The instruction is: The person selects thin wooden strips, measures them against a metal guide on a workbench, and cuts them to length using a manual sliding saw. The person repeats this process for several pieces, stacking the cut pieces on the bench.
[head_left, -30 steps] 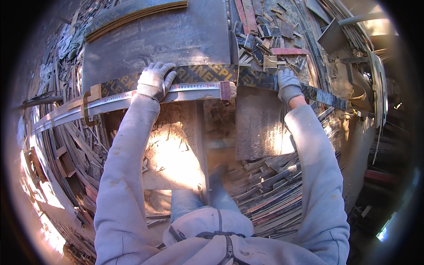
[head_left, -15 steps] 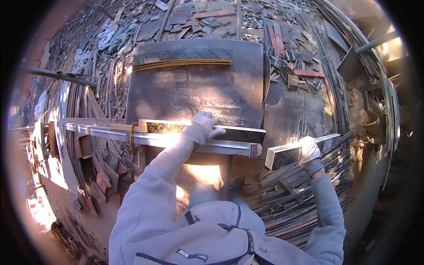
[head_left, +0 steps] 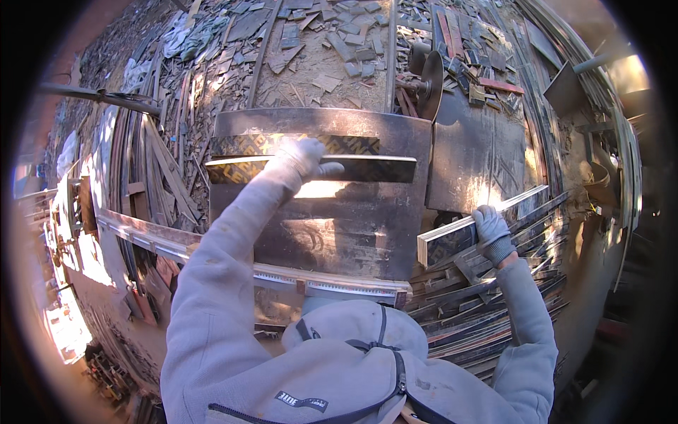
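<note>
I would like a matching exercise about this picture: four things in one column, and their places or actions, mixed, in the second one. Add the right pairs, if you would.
Things
1. Left hand
2. Right hand
3. Measuring strip
4. Round disc

Places or actions
A. Runs along the near edge of the dark tabletop
B. Holds a layered dark piece with pale edges
C. Stands by the tabletop's far right corner
D. Grips a long dark strip over the tabletop

Right pairs: 1-D, 2-B, 3-A, 4-C
</note>
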